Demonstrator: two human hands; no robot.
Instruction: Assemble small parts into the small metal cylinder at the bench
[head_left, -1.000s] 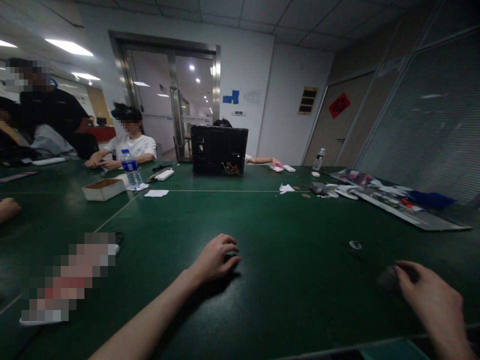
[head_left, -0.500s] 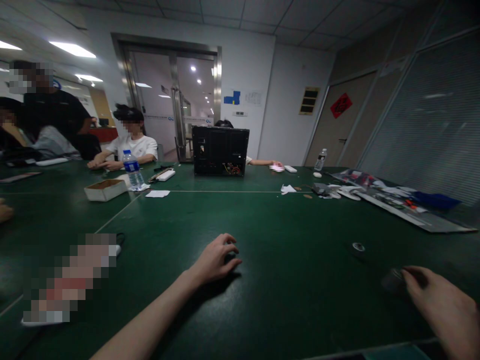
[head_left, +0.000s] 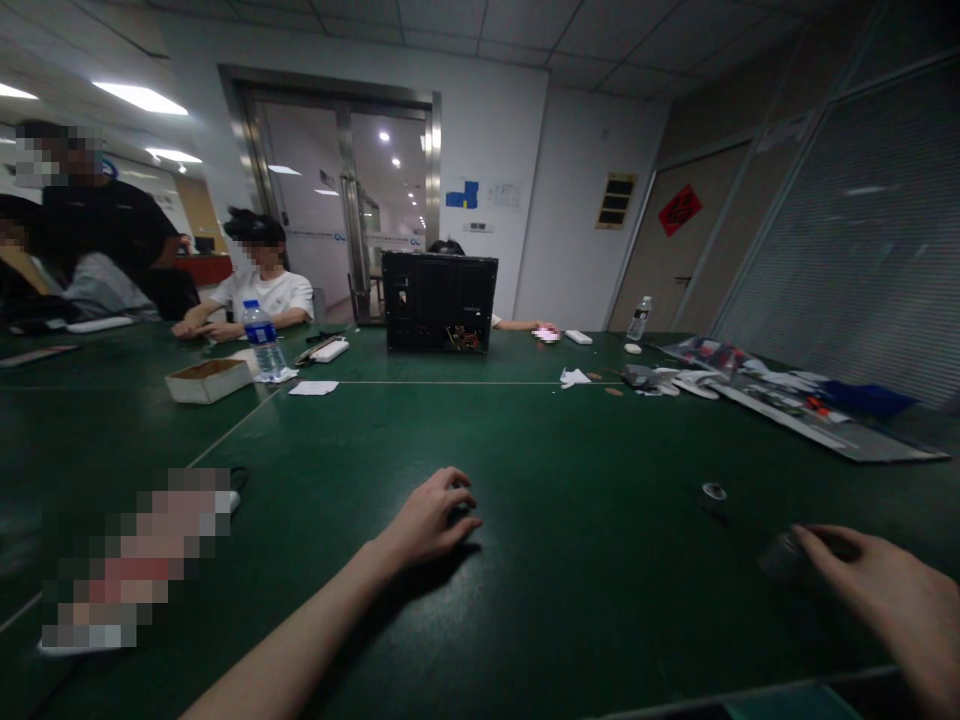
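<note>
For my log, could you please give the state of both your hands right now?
Left hand: open, loosely curled, nothing visible in it.
Right hand: at a dark object; grip cannot be told.

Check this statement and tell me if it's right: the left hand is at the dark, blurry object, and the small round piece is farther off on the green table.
Wrong hand: the head view shows the right hand at the dark, blurry object. The small round piece is indeed farther off on the green table.
</note>
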